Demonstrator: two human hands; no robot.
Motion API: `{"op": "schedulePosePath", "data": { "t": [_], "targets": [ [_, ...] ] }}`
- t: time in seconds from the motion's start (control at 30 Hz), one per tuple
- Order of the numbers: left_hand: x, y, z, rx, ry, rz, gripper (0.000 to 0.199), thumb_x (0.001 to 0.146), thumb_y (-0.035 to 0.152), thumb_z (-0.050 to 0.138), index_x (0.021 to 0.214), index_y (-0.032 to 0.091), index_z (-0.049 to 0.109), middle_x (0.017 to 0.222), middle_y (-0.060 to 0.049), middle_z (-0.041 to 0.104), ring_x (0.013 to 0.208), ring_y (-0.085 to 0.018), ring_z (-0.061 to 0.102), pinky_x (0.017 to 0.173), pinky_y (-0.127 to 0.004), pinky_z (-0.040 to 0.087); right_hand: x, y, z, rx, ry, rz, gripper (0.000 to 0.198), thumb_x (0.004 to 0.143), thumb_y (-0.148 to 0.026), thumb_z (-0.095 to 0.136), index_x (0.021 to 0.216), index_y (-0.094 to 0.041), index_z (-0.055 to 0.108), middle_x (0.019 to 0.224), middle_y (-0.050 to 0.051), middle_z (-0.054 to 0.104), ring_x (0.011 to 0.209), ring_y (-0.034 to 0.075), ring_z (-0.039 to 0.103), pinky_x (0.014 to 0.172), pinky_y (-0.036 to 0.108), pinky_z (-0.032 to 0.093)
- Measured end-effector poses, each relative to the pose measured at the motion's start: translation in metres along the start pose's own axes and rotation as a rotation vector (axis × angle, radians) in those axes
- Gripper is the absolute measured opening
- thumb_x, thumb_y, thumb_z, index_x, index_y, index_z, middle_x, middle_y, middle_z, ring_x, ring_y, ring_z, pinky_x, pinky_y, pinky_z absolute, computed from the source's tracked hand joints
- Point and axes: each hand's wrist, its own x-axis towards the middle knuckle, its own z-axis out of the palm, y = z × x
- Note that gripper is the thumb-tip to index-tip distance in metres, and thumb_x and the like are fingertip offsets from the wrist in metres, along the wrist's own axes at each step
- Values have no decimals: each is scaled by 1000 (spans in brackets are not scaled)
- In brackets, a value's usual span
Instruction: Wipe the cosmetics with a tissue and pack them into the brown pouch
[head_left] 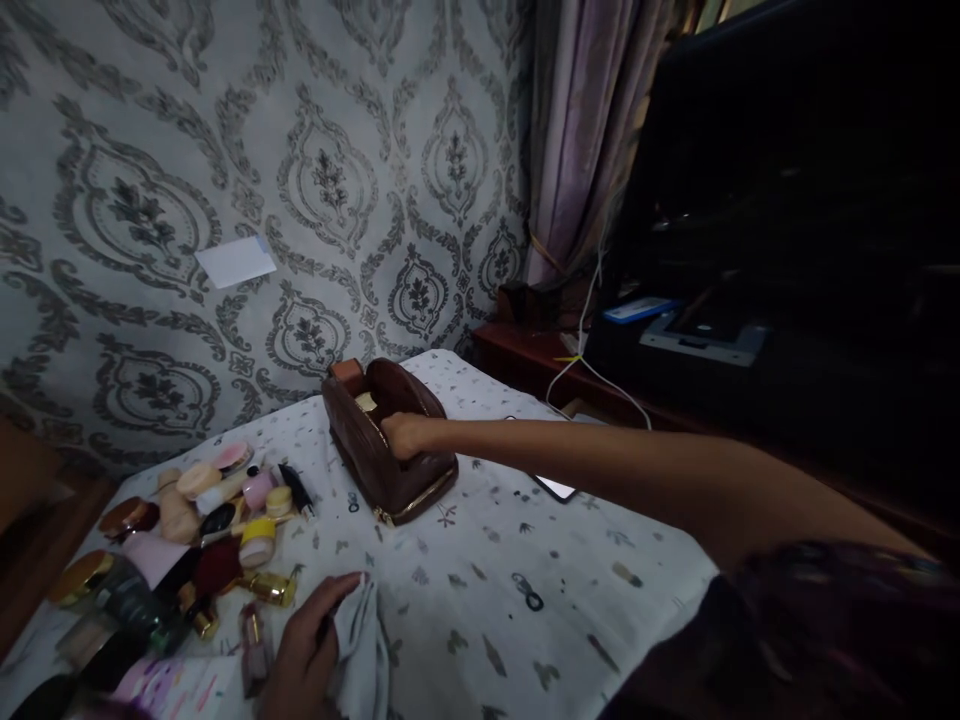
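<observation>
A brown zip-up bag (364, 455) stands with its top open on the printed white sheet (480, 570). My right hand (409, 437) reaches into it, and the fingers are hidden behind the bag's side. Something pale (366, 402) shows inside the bag near its far end. Low in the view, my left hand (307, 640) grips a light grey cloth (361, 650) between thumb and fingers. Just left of that hand lies a small clear bottle (256, 650), with a gold-capped bottle (268, 588) a little farther off.
Several cosmetics spread over the left side, among them a yellow-banded jar (258, 541) and a pink tube (156, 556). A phone (555, 487) lies partly under my right forearm. At right, a white cable (583, 365) hangs by a dark screen (787, 200).
</observation>
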Motion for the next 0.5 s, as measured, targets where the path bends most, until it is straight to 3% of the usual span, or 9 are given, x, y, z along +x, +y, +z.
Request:
{"op": "schedulePosePath", "data": {
  "t": [0.1, 0.2, 0.27, 0.37, 0.43, 0.5],
  "targets": [
    [7, 9, -2, 49, -125, 145, 32, 85, 27, 50, 103, 24, 77, 97, -8, 73, 94, -24, 68, 83, -33, 55, -27, -7, -13, -173, -185, 5, 12, 84, -19, 68, 92, -11, 71, 96, 14, 71, 91, 26, 69, 75, 35, 55],
    [9, 22, -2, 110, -180, 262, 37, 89, 20, 42, 99, 26, 77, 86, -7, 69, 80, -21, 68, 68, -29, 54, -64, -12, -21, -274, -202, -52, 16, 86, -16, 59, 90, -9, 73, 96, 18, 73, 95, 32, 69, 77, 38, 53],
    [8, 34, -2, 169, -202, 274, 38, 90, 19, 40, 98, 25, 76, 85, -7, 67, 78, -20, 67, 67, -28, 52, -87, -14, -19, -350, -113, -120, 21, 90, -16, 54, 94, -8, 72, 100, 19, 71, 100, 33, 67, 85, 43, 51],
    [1, 56, -3, 265, -255, 208, 35, 94, 21, 38, 102, 23, 72, 93, -8, 65, 86, -20, 65, 76, -30, 52, -115, -15, -2, -395, 166, -289, 20, 92, -20, 53, 96, -9, 70, 108, 19, 67, 105, 32, 61, 91, 47, 48],
    [-4, 70, -3, 321, -310, 161, 30, 94, 26, 43, 109, 23, 68, 103, -8, 63, 96, -21, 63, 87, -33, 51, -126, -15, 15, -290, 329, -445, 19, 93, -19, 51, 96, -12, 69, 116, 18, 64, 109, 30, 57, 95, 47, 46],
    [-9, 77, -2, 375, -368, 130, 29, 91, 31, 54, 117, 24, 64, 111, -8, 59, 104, -23, 60, 94, -34, 48, -132, -16, 35, -128, 388, -616, 20, 94, -16, 48, 97, -14, 68, 117, 16, 63, 109, 27, 55, 96, 45, 46]
  ]
}}
